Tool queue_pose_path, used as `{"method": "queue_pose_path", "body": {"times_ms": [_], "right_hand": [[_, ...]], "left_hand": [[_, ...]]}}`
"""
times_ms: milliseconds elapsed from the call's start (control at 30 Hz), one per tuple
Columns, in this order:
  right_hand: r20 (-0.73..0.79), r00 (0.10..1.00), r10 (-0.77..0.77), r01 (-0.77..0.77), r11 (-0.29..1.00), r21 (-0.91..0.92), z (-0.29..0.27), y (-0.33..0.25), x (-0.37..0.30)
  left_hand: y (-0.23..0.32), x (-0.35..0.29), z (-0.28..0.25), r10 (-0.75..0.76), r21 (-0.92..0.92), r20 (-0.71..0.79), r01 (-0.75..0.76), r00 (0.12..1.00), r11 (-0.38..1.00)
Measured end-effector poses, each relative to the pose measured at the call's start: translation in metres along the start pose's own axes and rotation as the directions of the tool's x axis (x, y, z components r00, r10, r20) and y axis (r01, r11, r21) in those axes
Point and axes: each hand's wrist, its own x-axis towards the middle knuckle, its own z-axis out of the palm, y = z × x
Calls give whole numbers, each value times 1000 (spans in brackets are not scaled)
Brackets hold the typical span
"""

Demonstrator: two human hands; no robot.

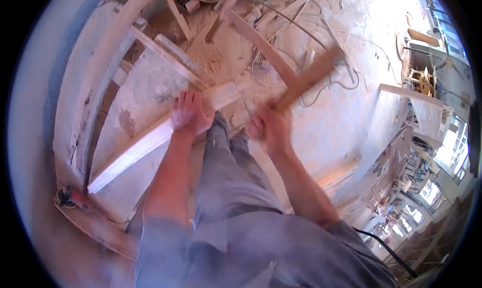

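A long, pale wooden beam (136, 150) runs slantwise from the lower left to the middle. My left hand (191, 111) presses down on it near its far end, fingers curled over the wood. A wooden frame saw (311, 80) is in my right hand (271, 123), which is closed round the near end of its brown side arm. The saw's thin blade meets or passes close by the beam's far end, just right of my left hand; exact contact I cannot tell. The saw's middle bar and cord stretch away toward the upper left.
Sawdust and wood offcuts lie on the floor ahead, with loose cable (351, 82). A red power tool (83, 200) rests at the lower left. Wooden frame pieces (113, 52) stand along the left. Several planks (339, 175) lie to my right, and cluttered wood lines the right wall.
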Motion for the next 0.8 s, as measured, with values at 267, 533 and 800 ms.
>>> {"method": "queue_pose_path", "body": {"times_ms": [267, 533, 800], "right_hand": [[271, 925, -265, 181, 937, 299, -71, 4, -73], [161, 978, -131, 46, 892, 449, -74, 14, -55], [171, 972, -162, 106, 949, 296, -72, 13, -23]], "left_hand": [[10, -9, -9, 1, -12, 93, 0, 996, 1000], [-14, 11, -19, 35, -277, 244, 35, 969, 960], [-27, 25, -23, 138, -65, 189, -128, 972, 990]]}}
